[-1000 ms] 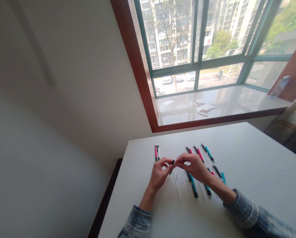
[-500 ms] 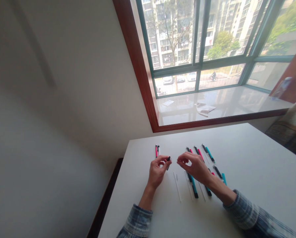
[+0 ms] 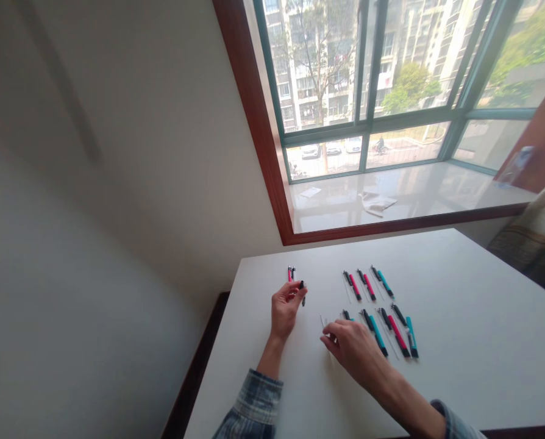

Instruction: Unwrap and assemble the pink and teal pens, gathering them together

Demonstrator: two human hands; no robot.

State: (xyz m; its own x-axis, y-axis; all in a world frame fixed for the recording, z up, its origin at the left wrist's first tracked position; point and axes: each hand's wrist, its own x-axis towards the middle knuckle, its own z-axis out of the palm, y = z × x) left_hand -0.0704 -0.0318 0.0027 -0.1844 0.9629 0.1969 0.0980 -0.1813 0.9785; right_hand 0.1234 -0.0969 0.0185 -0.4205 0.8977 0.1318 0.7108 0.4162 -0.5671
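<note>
My left hand [image 3: 285,311] pinches a short black pen part [image 3: 302,292] upright between thumb and fingers, over the left side of the table. To its right, my right hand [image 3: 350,347] is low over the tabletop, thumb and forefinger slightly apart beside a thin clear refill [image 3: 322,319]. Most of that refill is hidden behind the fingers. Beyond my left hand lie a pink pen [image 3: 289,274] and a black-and-white pen [image 3: 293,273], partly covered by the hand.
Pen parts lie in two rows on the white table [image 3: 464,292]. The back row has pink barrels [image 3: 355,286] and a teal barrel [image 3: 385,284]; the front row has a pink barrel [image 3: 398,335] and teal ones [image 3: 412,336]. A wall and window sill [image 3: 419,189] border the table.
My right hand has come down and toward me, from above the pens to the refill on the table. My left hand has shifted slightly left, still pinching the black part.
</note>
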